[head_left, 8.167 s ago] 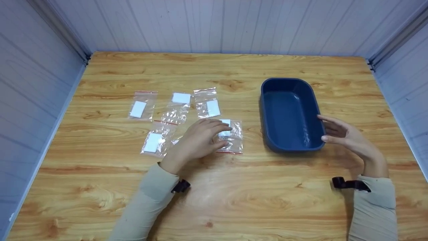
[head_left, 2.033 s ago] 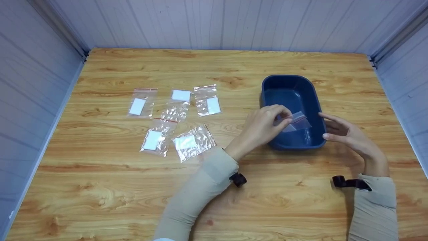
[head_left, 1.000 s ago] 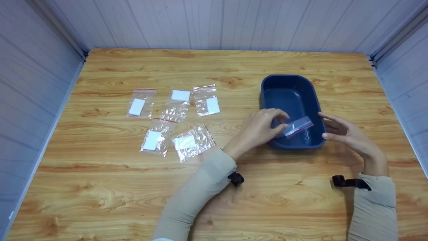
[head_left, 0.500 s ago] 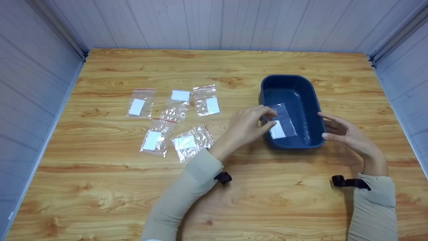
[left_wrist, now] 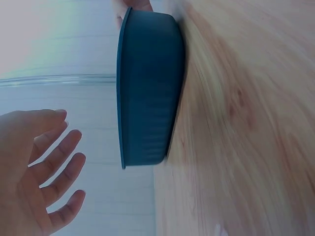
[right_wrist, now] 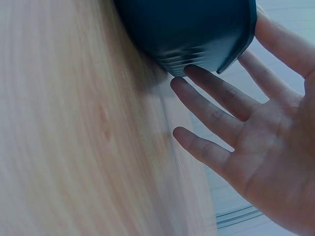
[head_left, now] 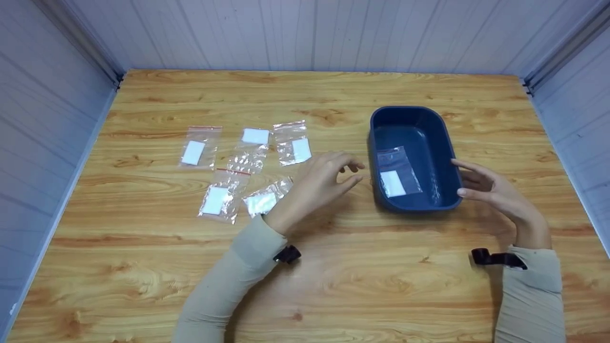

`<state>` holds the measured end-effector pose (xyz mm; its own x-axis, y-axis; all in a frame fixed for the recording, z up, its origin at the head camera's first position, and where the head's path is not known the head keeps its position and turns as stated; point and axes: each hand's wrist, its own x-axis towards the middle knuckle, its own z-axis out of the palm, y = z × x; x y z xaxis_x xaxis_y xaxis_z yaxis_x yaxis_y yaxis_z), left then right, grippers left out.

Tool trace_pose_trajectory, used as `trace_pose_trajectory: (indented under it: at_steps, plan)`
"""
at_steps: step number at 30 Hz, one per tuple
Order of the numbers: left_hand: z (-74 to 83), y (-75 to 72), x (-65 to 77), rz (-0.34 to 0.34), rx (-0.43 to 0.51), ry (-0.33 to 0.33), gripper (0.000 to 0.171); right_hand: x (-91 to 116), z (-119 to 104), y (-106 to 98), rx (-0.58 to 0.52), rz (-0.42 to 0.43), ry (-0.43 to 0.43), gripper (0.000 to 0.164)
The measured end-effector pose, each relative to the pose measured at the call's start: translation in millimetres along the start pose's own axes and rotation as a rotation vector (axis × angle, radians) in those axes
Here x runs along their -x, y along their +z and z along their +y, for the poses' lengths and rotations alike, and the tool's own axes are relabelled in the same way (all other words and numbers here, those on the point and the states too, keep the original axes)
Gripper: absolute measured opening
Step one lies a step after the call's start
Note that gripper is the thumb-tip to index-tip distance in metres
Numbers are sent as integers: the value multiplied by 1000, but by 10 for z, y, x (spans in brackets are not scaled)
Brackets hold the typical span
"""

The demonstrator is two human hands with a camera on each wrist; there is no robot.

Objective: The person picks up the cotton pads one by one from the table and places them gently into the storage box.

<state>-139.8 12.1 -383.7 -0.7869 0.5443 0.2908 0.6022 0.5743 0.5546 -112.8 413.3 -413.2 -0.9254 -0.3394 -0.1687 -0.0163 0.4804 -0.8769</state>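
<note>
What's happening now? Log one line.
left hand: empty | right hand: touching blue bin | in bin: one ziplock bag | wooden table: five ziplock bags

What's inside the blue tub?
Inside the blue tub lies a clear zip bag holding a white rectangle. What's beneath the white rectangle is covered, so I can't tell.

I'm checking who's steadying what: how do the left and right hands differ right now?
The left hand is apart from the blue tub; the right hand touches the tub's right side. The left hand and its arm partly hide a clear bag; the right hand hides none that shows. Both wear beige sleeves.
</note>
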Motion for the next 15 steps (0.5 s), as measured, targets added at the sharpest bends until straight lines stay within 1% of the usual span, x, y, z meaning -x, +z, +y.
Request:
trace_pose_trajectory:
  at_steps: [3, 7, 12, 15]
  plan:
    - [-62, -43, 33, -35, -8, 18, 19, 1, 3, -6, -1, 3, -3, 63]
    - [-137, -102, 90, -101, -49, 17, 22, 10, 18, -8, -27, -6, -9, 64]
    - [-246, -193, 202, -174, -69, 1, 23, 5, 28, -5, -29, -13, -10, 64]
    - [-334, -241, 286, -213, -57, 10, 24, -2, 21, -2, -17, -9, -4, 64]
